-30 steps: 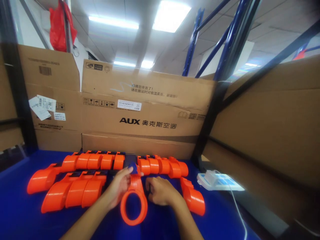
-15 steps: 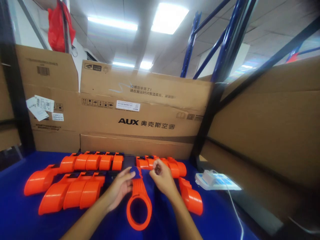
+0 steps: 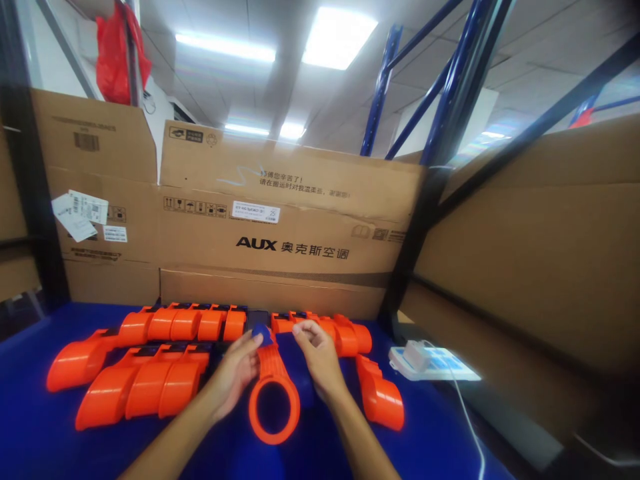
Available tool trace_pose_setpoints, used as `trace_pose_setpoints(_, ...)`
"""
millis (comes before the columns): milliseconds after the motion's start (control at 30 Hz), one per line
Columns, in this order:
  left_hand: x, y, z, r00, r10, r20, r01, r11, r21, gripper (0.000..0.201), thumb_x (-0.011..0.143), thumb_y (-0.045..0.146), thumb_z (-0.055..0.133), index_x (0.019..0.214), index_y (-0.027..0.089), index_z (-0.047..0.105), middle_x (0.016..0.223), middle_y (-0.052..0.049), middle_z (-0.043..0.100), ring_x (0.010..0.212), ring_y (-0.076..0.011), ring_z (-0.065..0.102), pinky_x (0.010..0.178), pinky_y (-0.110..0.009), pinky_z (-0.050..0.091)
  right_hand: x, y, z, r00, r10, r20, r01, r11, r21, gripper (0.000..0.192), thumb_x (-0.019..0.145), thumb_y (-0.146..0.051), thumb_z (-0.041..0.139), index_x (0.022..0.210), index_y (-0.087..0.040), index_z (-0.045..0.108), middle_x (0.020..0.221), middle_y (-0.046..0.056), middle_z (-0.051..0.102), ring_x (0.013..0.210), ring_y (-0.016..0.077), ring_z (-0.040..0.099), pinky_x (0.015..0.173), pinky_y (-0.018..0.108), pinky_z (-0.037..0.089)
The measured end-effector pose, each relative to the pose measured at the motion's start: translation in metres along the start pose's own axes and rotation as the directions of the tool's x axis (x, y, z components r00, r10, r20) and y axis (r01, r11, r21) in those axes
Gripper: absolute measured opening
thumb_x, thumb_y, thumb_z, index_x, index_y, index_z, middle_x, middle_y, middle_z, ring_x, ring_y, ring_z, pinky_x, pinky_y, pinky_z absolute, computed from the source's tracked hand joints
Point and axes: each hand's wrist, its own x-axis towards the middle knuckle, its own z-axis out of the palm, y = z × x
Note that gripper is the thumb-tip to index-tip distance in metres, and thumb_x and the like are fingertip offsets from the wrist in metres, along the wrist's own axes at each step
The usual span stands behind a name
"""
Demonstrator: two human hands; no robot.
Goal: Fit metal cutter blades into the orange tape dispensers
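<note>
In my left hand I hold an orange plastic piece, which has a large open ring at its lower end and a ribbed neck. My thumb and fingers close on the blue part at its top end. The ring hangs toward me above the blue table surface. Just right of the neck, apart from it, is my right hand, its fingers curled and thumb and forefinger close together. Whether anything small sits between those fingertips I cannot make out.
Several orange ring pieces stand in rows on the left and at the back right. One more orange piece lies at right, near a white power strip with a cable. A cardboard wall closes the back, beside dark rack posts.
My left hand and the orange piece have shifted slightly left and up. The right hand has turned, its fingers less tightly curled than before.
</note>
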Motion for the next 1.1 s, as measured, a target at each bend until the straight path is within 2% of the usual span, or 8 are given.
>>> trace_pose_setpoints(133,0.004,0.000,-0.004,0.999,0.023,-0.036,-0.022,0.999,0.042,0.039,0.078,0.031,0.077,0.110,0.017,0.062,0.106,-0.013,0.075,0.092,-0.0253,0.073,0.078,-0.033,0.058,-0.003,-0.001,0.003,0.999,0.006,0.036,-0.003,0.996,-0.091,0.044,0.090,-0.062,0.054,0.091,-0.022,0.070,0.090,0.005,0.070,0.094,0.0242,0.062,0.089,0.038,0.047)
trace_pose_setpoints(233,0.005,0.000,-0.005,0.999,0.025,-0.037,-0.022,0.997,0.073,0.041,0.078,0.033,0.077,0.113,0.018,0.061,0.109,-0.013,0.074,0.093,-0.0243,0.073,0.074,-0.030,0.057,-0.006,-0.001,0.006,0.999,-0.017,0.045,0.022,0.994,-0.111,0.051,0.092,-0.065,0.045,0.098,-0.023,0.072,0.103,0.007,0.071,0.114,0.0267,0.058,0.107,0.043,0.036)
trace_pose_setpoints(367,0.005,0.000,-0.003,0.998,0.047,-0.030,-0.044,0.996,0.083,0.042,0.079,0.034,0.076,0.115,0.020,0.060,0.110,-0.012,0.074,0.093,-0.0239,0.073,0.076,-0.031,0.057,-0.010,0.000,0.008,0.989,0.007,0.144,0.001,0.999,-0.050,0.054,0.095,-0.064,0.038,0.116,-0.026,0.069,0.126,0.006,0.066,0.129,0.0255,0.050,0.115,0.044,0.026)
trace_pose_setpoints(567,0.003,0.001,-0.002,0.996,0.081,-0.047,-0.077,0.993,0.093,0.043,0.077,0.032,0.078,0.115,0.021,0.060,0.111,-0.010,0.073,0.094,-0.0238,0.072,0.073,-0.029,0.055,-0.010,0.007,0.007,0.981,-0.005,0.195,0.016,0.998,-0.055,0.050,0.094,-0.060,0.041,0.125,-0.027,0.063,0.136,0.004,0.059,0.133,0.0258,0.044,0.117,0.045,0.023)
trace_pose_setpoints(733,0.005,0.000,-0.005,0.992,0.115,-0.061,-0.107,0.987,0.121,0.043,0.074,0.031,0.080,0.112,0.021,0.063,0.110,-0.010,0.073,0.098,-0.0255,0.071,0.073,-0.029,0.055,-0.010,0.012,0.005,0.978,-0.048,0.204,0.060,0.997,-0.054,0.042,0.094,-0.050,0.040,0.122,-0.026,0.059,0.121,0.004,0.062,0.121,0.0256,0.052,0.109,0.043,0.033)
trace_pose_setpoints(833,0.006,-0.001,-0.006,0.986,0.144,-0.085,-0.133,0.983,0.127,0.042,0.071,0.030,0.082,0.108,0.021,0.064,0.108,-0.009,0.072,0.095,-0.0239,0.071,0.076,-0.030,0.055,-0.010,0.008,0.006,0.985,-0.037,0.170,0.049,0.997,-0.065,0.034,0.091,-0.046,0.051,0.119,-0.027,0.057,0.112,0.004,0.062,0.110,0.0240,0.056,0.102,0.041,0.040)
trace_pose_setpoints(933,0.006,0.000,-0.007,0.978,0.181,-0.106,-0.165,0.976,0.142,0.045,0.069,0.029,0.083,0.110,0.021,0.065,0.110,-0.008,0.071,0.098,-0.0237,0.069,0.079,-0.031,0.054,-0.010,0.003,0.007,0.985,-0.038,0.167,0.044,0.998,-0.033,0.038,0.086,-0.042,0.066,0.120,-0.028,0.056,0.111,0.005,0.063,0.105,0.0226,0.059,0.096,0.038,0.046)
trace_pose_setpoints(1100,0.005,0.001,-0.005,0.969,0.220,-0.112,-0.194,0.960,0.202,0.044,0.069,0.030,0.084,0.109,0.020,0.067,0.112,-0.008,0.070,0.106,-0.0251,0.066,0.086,-0.033,0.053,-0.008,-0.002,0.006,0.981,-0.037,0.193,0.053,0.995,-0.078,0.034,0.084,-0.043,0.070,0.113,-0.025,0.064,0.113,0.008,0.067,0.104,0.0252,0.063,0.092,0.039,0.049)
